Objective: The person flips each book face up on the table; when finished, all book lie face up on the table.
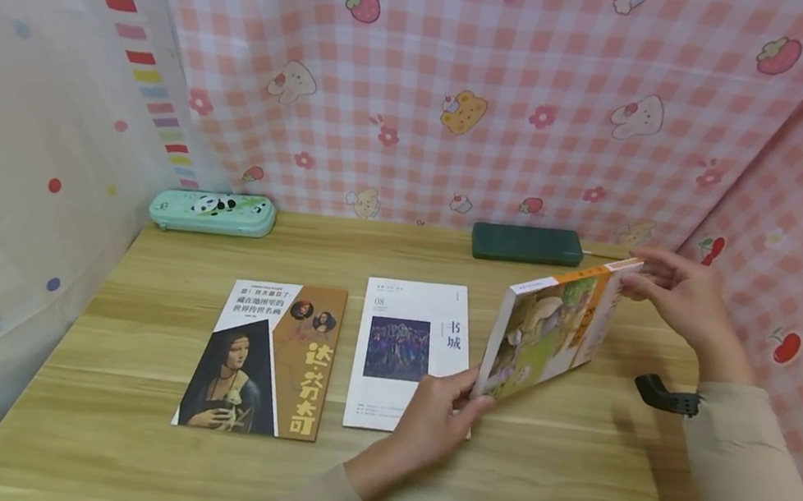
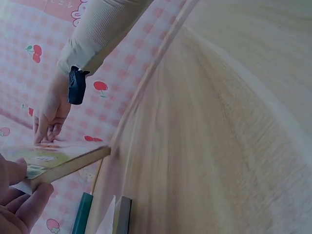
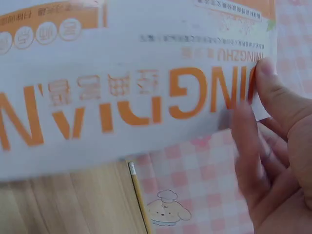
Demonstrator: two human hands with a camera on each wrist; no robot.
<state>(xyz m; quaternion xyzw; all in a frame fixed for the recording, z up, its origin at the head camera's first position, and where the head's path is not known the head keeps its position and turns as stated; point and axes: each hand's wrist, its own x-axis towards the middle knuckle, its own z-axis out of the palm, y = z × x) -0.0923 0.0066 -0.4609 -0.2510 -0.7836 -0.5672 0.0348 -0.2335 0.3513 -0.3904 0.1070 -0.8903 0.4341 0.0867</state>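
A thick paperback book (image 1: 544, 333) with a green and orange picture cover is held tilted above the table at the right. My left hand (image 1: 430, 419) grips its lower left corner, with thumb and fingers on either side in the left wrist view. At the upper right corner my right hand (image 1: 685, 303) pinches the book. Large orange lettering on the white part of the cover (image 3: 131, 112) fills the right wrist view. Under and beside the left hand lies a white book (image 1: 399, 304) with a dark picture, its lower right part covered by that hand.
Left of the white book lies a brown and white book (image 1: 306, 372) with a portrait. A mint panda pencil case (image 1: 212, 212) stands at the back left, a dark green case (image 1: 527, 244) at the back right. A pencil (image 3: 139, 195) lies beyond the held book. Patterned curtains (image 1: 418, 104) surround the wooden table (image 1: 139, 336).
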